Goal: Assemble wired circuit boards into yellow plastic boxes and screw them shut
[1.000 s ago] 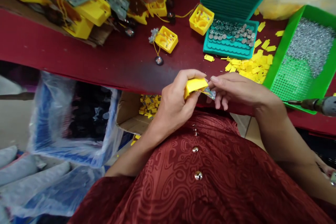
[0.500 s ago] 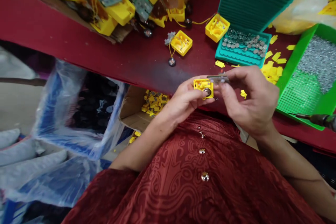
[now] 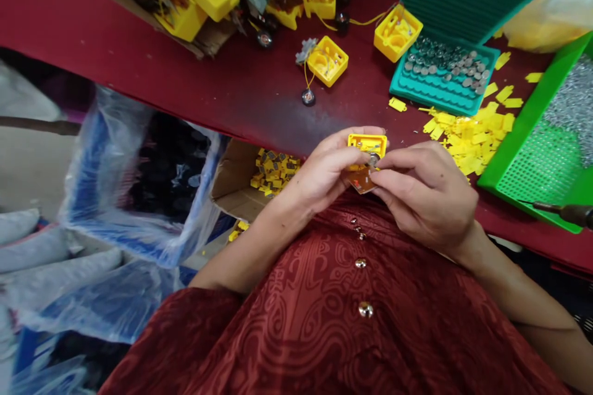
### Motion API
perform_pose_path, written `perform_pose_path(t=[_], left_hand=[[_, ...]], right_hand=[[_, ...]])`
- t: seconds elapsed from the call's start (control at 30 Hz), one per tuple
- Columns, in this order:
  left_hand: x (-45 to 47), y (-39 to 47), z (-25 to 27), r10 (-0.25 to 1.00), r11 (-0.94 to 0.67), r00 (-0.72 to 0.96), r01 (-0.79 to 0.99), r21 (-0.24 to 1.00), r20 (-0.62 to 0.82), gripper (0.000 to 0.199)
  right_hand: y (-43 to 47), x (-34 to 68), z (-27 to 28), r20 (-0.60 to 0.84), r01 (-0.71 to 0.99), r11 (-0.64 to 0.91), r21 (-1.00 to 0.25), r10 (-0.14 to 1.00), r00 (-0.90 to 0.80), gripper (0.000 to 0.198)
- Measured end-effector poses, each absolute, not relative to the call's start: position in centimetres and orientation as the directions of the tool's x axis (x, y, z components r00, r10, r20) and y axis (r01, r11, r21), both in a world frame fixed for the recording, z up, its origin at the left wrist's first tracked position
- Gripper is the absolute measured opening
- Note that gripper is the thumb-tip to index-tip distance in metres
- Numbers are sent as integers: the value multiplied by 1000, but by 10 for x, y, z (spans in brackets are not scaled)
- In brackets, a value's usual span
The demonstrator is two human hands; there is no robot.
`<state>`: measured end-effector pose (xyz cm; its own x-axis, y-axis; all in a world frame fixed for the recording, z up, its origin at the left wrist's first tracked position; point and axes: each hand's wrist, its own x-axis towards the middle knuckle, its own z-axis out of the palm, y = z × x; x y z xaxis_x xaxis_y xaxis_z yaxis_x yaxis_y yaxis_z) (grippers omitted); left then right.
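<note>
Together, our two hands grip one small yellow housing (image 3: 368,144) at the near edge of the red table (image 3: 139,68), just above our lap: the left hand (image 3: 324,170) pinches its side with thumb and fingers, while the right hand (image 3: 424,194) closes its fingertips on a small brown circuit board (image 3: 360,180) pressed against the housing's underside. Just beyond, on the table, we count two more open yellow housings, one (image 3: 328,60) with a wired disc (image 3: 308,97) trailing from it and one (image 3: 397,33) beside the teal tray (image 3: 440,89), which carries a cluster of silver button cells too crowded to count. One heap of yellow tabs (image 3: 467,136) lies to the right of our hands, touching one green basket (image 3: 537,160). One cardboard box (image 3: 231,182) sits under the table edge.
</note>
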<state>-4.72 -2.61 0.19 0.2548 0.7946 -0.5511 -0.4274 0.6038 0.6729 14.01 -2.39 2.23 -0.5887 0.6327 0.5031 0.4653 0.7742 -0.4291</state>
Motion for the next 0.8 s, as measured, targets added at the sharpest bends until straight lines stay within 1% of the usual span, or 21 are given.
perform_pose_path(t=[0.17,0.3,0.4,0.6,0.73,0.8], left_hand=[[-46,-28,3,805,591,284,-464,660,-521,39],[-44,-29,3,833,552,259,-450,702,-489,38],[-44,-29,5,848,530,236,-420,737,-475,37],[-41,-29,15,837,545,222,-408,733,-499,30],[-37,-29,18,834,550,177,-363,753,-523,33],[-36,-29,18,837,546,178,-353,760,-518,35]], right_hand=[[-22,142,30,523,490,763,-422,646,-556,13],[-25,143,33,444,551,716,-428,698,-562,14],[-27,144,35,414,547,720,-427,694,-589,14],[-27,148,37,412,546,737,-399,676,-611,11],[-27,147,37,451,544,753,-370,658,-603,8],[-27,147,39,447,548,752,-366,659,-606,9]])
